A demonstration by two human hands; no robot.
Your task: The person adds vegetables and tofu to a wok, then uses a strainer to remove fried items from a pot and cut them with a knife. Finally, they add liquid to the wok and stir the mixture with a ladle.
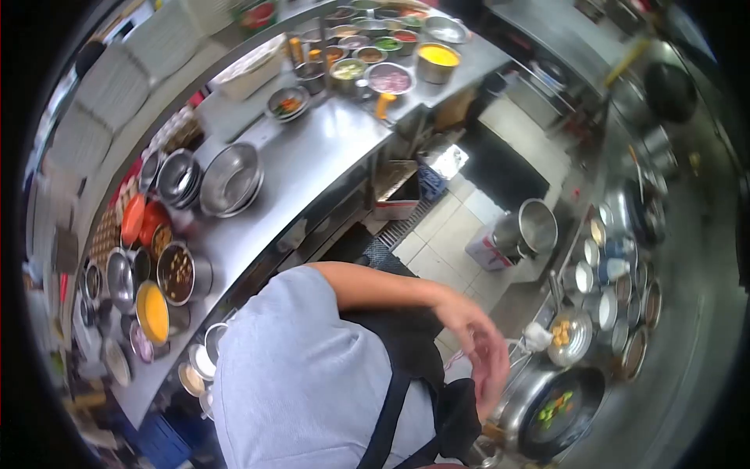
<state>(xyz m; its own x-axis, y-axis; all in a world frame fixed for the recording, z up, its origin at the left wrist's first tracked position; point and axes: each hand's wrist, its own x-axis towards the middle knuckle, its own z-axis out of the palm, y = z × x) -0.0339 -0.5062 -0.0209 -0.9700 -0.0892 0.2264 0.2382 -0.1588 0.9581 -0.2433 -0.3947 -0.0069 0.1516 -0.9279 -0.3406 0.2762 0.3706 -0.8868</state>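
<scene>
Your hand [486, 352] is near the dark pan [578, 426], which has green and orange pieces inside. Beside this pan, one metal scoop [576, 342] carries yellow pieces. Many bowls stand on the steel desk [312, 160].

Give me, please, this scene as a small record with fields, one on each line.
place: kitchen
left hand: blurred, near the black pan; grip unclear
right hand: not seen
in the pan: green and orange food pieces
beside the pan: metal dish with golden pieces
counter: metal bowls, pots, yellow liquid
floor: pale tiles
</scene>
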